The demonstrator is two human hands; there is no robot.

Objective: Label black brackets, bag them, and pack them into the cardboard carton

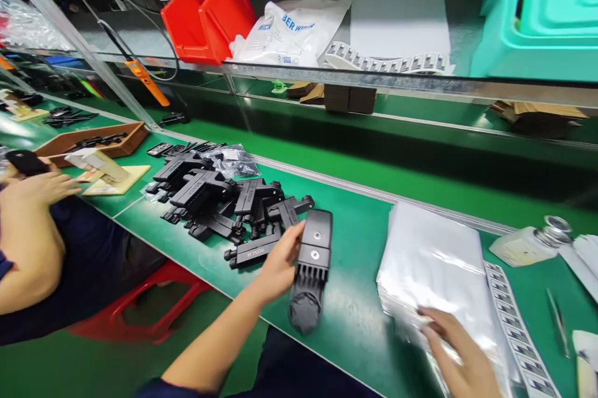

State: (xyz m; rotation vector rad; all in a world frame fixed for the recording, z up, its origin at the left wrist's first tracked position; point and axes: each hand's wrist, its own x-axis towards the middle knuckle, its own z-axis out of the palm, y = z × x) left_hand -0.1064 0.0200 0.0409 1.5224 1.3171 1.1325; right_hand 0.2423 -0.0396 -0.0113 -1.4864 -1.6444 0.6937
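Your left hand (280, 264) grips a black device (316, 255) by its side, between the pile (200, 192) of similar units and the stacked bags (430, 255); whether it touches the bench (355, 336), I can't tell. Your right hand (462, 357), slightly blurred, pinches the bags' near edge, label strip (516, 323) just beside them, bottle (518, 248) beyond.

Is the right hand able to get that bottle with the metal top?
Probably yes. Only the flat silvery bags and label strip seem to lie between the right hand and the bottle, though its fingers are busy at the bags' edge.
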